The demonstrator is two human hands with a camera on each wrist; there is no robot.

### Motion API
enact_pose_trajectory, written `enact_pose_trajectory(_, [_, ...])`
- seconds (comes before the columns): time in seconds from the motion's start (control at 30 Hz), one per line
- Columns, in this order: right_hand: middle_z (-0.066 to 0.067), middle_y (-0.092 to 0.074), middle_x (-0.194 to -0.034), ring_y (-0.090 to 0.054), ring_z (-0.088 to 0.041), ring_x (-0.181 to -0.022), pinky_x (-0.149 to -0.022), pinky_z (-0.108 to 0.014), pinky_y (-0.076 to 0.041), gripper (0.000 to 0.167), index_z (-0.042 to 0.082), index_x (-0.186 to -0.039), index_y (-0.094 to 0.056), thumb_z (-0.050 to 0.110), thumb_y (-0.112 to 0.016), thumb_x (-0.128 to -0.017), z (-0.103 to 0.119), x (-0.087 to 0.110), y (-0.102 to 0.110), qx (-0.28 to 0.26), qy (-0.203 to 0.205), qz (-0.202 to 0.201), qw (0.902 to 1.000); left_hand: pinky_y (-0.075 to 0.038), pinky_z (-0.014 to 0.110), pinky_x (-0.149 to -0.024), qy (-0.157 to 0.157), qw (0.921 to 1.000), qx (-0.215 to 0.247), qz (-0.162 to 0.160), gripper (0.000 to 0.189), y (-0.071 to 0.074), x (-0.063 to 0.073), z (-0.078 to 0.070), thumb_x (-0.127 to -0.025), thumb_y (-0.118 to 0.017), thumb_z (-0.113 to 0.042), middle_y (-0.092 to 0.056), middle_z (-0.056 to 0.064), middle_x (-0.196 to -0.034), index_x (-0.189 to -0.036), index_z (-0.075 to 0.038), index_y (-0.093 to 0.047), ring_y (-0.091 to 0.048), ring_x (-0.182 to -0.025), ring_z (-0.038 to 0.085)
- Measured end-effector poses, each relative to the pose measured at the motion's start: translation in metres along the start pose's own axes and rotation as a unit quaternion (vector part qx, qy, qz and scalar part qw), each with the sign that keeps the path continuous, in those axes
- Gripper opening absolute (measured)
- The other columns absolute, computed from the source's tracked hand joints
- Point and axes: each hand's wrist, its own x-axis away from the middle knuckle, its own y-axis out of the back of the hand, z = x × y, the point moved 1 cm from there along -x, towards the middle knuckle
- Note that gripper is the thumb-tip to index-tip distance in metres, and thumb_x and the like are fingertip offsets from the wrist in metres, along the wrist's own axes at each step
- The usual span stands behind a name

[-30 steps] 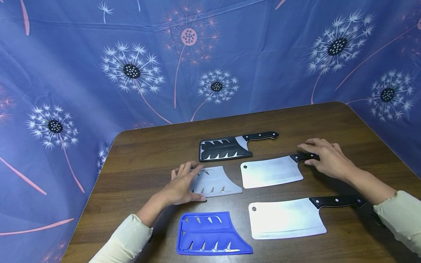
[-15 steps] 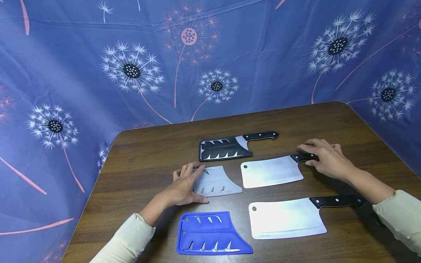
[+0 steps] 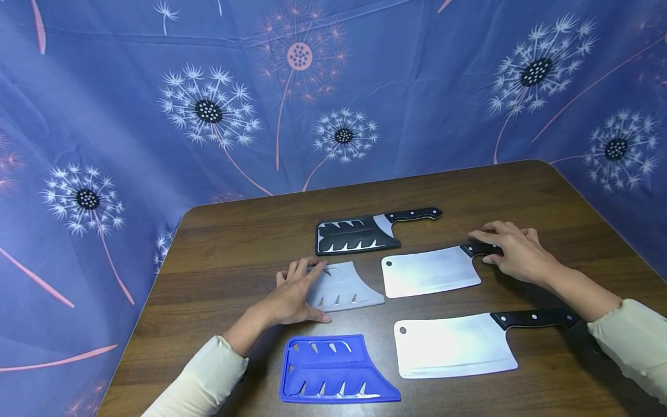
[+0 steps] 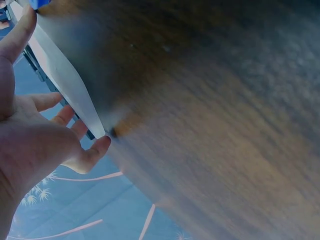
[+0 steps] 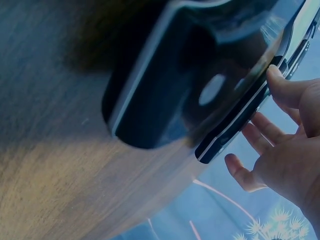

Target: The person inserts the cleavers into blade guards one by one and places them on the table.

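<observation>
— Left hand?
— Mine's (image 3: 294, 296) spread wide over one end of the white sheath (image 3: 344, 286), thumb by its near edge, index finger by the far.
— Right?
— My right hand (image 3: 513, 253), fingers loosely parted over the handle (image 3: 473, 249) of a bare cleaver (image 3: 429, 272), blade toward the left hand. Contact: cannot tell.
— Around them?
— Blue sheath (image 3: 336, 369) nearer me than the left hand; second cleaver (image 3: 454, 347) nearer me than the right; black-sheathed cleaver (image 3: 356, 236) farther off, between both.
</observation>
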Motion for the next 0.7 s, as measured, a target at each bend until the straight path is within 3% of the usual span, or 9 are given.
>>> enact_pose_trajectory(0.43, [-0.024,-0.057,-0.113,-0.051,-0.043,-0.104,-0.080,-0.068,-0.028,0.051,0.005,-0.125,-0.064,-0.002,-0.075,-0.076,-0.0046,-0.0004,-0.0045,0.005,0.010,0.005,0.9999,-0.025,0.050,-0.090,0.001,1.0000,0.004,0.009,0.107,0.0006,-0.0022,0.0019,-0.068,-0.082,-0.050,-0.029,0.008,-0.149,-0.152,-0.012,-0.028,-0.028,-0.130,0.025])
enact_pose_trajectory(0.7, [-0.015,-0.062,-0.100,-0.057,-0.032,-0.090,-0.070,-0.052,-0.038,0.044,0.007,-0.117,-0.070,-0.004,-0.076,-0.074,-0.0067,-0.0010,-0.0049,0.029,0.026,-0.011,0.9992,-0.026,0.046,-0.084,-0.004,1.0000,-0.001,0.007,0.106,0.0017,-0.0035,0.0016,-0.066,-0.083,-0.050,-0.033,0.008,-0.145,-0.151,-0.011,-0.032,-0.031,-0.124,0.024])
